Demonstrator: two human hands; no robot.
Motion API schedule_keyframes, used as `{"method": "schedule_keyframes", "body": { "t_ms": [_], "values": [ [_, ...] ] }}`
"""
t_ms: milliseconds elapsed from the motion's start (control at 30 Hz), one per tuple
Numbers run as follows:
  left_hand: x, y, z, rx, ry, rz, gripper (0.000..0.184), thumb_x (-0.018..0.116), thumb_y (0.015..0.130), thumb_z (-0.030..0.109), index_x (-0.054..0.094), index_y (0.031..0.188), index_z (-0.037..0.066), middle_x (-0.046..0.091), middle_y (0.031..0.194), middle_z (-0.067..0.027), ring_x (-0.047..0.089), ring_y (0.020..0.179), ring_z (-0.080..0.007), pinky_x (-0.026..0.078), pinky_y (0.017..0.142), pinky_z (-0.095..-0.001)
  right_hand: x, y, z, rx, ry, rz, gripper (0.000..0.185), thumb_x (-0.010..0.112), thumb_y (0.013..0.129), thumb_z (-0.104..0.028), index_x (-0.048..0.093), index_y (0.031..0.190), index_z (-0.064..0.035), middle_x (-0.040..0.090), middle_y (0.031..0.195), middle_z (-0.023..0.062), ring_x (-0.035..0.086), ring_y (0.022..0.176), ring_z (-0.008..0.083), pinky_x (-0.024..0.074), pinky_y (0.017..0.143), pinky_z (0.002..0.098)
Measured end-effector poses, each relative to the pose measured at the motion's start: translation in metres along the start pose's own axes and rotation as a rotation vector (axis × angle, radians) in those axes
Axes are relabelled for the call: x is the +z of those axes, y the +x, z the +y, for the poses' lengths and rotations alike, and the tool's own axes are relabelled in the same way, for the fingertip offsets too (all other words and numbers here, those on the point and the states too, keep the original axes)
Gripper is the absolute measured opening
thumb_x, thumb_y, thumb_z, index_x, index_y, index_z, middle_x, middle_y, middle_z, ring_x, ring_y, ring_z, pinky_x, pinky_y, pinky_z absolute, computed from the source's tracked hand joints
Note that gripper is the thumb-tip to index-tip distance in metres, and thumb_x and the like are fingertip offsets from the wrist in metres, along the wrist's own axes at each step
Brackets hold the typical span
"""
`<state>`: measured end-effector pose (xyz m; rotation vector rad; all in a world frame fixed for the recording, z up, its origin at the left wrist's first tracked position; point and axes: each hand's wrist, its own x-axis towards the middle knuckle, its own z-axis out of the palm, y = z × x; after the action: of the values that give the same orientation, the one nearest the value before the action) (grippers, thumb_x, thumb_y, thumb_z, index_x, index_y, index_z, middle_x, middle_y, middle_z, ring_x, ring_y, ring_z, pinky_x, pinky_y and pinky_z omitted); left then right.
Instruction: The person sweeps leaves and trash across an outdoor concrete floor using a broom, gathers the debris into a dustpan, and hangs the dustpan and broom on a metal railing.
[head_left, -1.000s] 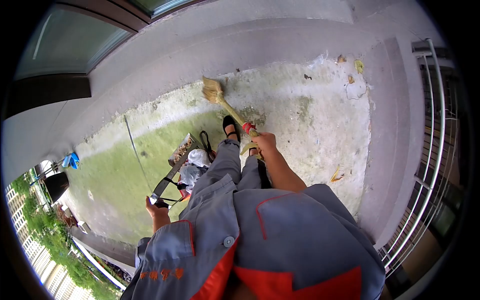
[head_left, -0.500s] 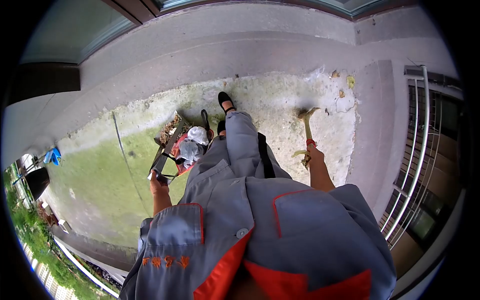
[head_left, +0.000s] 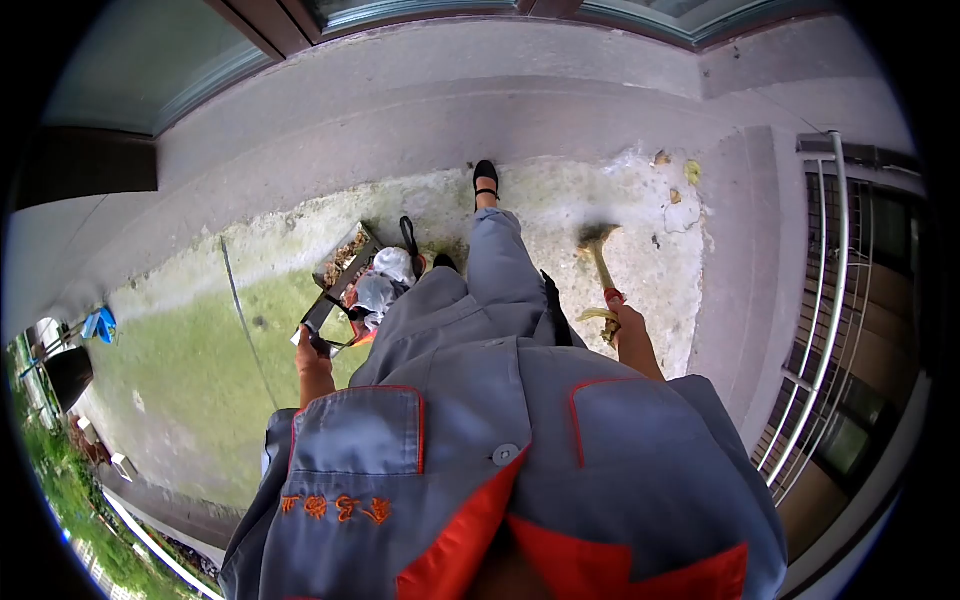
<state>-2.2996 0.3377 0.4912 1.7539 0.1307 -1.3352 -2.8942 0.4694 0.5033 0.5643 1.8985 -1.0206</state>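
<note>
1. Right hand [head_left: 627, 325]: grip wrapped round the straw broom [head_left: 602, 264], low over the concrete floor [head_left: 190, 370].
2. Left hand [head_left: 313, 364]: grip clasping the dustpan [head_left: 372, 239], leaf litter [head_left: 347, 257] inside.
3. Sweeping seems in hand; the next stroke calls for bristles kept low.

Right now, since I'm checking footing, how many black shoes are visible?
2: the right shoe, forward near the wall, and the left shoe, farther back beside the white bag, partly hidden by the trousers.
</note>
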Motion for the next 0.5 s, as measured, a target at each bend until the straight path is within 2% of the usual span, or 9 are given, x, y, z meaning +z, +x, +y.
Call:
{"method": "schedule_keyframes", "body": {
  "t_ms": [33,67,300,367,433,467,500],
  "values": [
    [0.004,0.002,0.002,0.001,0.006,-0.021,0.028,0.064,0.070,0.034,0.052,0.081,0.011,0.048,0.065,0.0023,0.047,0.058,-0.0105,0.040,0.052,-0.0261,-0.009,-0.008,0.003,0.052,-0.020,-0.006,0.015,0.061,0.068,-0.011,0.051,0.067,-0.0003,0.046,0.052,0.0078,0.042,0.038,0.0177,0.0328,0.035,0.0298],
    [0.011,0.006,0.002,0.004,0.003,0.083,0.028,0.064,0.070,0.033,0.052,0.081,0.010,0.048,0.066,0.0012,0.047,0.058,-0.0116,0.040,0.052,-0.0269,-0.017,-0.013,0.006,0.101,-0.041,-0.014,0.016,0.061,0.069,-0.012,0.051,0.068,-0.0003,0.046,0.052,0.0078,0.042,0.038,0.0178,0.0323,0.035,0.0294],
    [0.025,0.002,0.004,-0.006,0.050,0.000,0.027,0.063,0.072,0.032,0.053,0.085,0.010,0.050,0.069,0.0016,0.047,0.062,-0.0121,0.039,0.056,-0.0258,-0.034,-0.014,0.029,0.137,-0.095,0.034,0.014,0.060,0.069,-0.010,0.052,0.064,0.0008,0.046,0.050,0.0073,0.042,0.038,0.0168,0.0318,0.034,0.0287],
    [0.018,0.008,0.000,-0.043,0.061,0.022,0.027,0.061,0.074,0.032,0.054,0.087,0.009,0.052,0.073,0.0016,0.048,0.064,-0.0120,0.040,0.058,-0.0256,-0.025,-0.030,0.014,0.051,-0.160,0.011,0.012,0.059,0.069,-0.008,0.052,0.066,0.0012,0.047,0.051,0.0076,0.043,0.039,0.0162,0.0324,0.035,0.0281],
    [0.021,0.006,-0.004,-0.002,0.031,0.070,0.025,0.061,0.072,0.036,0.050,0.066,0.015,0.040,0.049,0.0043,0.037,0.040,-0.0085,0.030,0.037,-0.0223,-0.021,-0.049,0.005,0.013,-0.267,0.021,0.011,0.059,0.067,-0.008,0.054,0.070,0.0020,0.047,0.053,0.0056,0.043,0.040,0.0141,0.0331,0.037,0.0267],
    [0.018,0.005,-0.005,-0.007,0.034,0.071,0.025,0.061,0.072,0.036,0.050,0.066,0.015,0.040,0.049,0.0043,0.037,0.040,-0.0085,0.030,0.037,-0.0223,-0.021,-0.064,0.002,-0.105,-0.349,-0.007,0.014,0.060,0.066,-0.008,0.055,0.074,0.0028,0.048,0.055,0.0050,0.044,0.042,0.0129,0.0343,0.039,0.0261],
    [0.014,0.004,-0.006,-0.007,0.024,0.050,0.025,0.062,0.073,0.034,0.052,0.079,0.012,0.047,0.064,0.0026,0.043,0.054,-0.0102,0.035,0.049,-0.0234,-0.023,-0.075,0.000,-0.222,-0.429,-0.034,0.018,0.060,0.065,-0.009,0.056,0.077,0.0035,0.049,0.057,0.0044,0.044,0.044,0.0116,0.0354,0.041,0.0256]
  ]
}}
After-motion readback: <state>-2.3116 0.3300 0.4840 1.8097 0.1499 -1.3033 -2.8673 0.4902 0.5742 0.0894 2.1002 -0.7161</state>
